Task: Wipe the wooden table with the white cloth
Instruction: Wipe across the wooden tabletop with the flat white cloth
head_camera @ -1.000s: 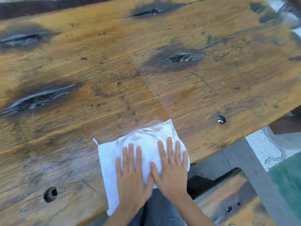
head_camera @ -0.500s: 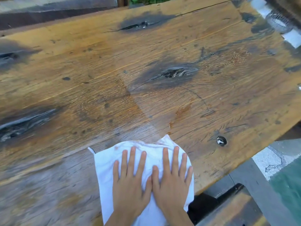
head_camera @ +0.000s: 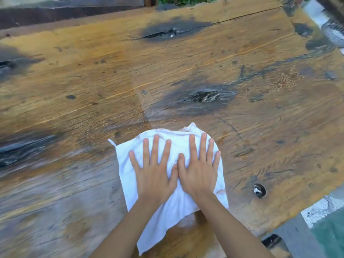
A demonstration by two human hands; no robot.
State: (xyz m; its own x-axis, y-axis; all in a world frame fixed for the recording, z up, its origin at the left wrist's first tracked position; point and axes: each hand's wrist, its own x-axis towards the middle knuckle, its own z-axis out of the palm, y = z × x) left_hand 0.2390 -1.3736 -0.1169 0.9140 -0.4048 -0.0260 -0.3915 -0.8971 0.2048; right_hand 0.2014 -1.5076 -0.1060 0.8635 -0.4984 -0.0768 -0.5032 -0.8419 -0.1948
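Both hands and the white cloth [head_camera: 173, 207] now sit farther from the near edge than a second ago, closer to the dark knot [head_camera: 204, 96]. Across the whole view runs the wooden table [head_camera: 93, 75], weathered and streaked. On its near middle lies the cloth, spread flat. Pressed side by side on it, the left hand [head_camera: 155, 174] and right hand [head_camera: 198, 171] have straight, open fingers, gripping nothing. At the near right sits a small bolt hole [head_camera: 259, 190].
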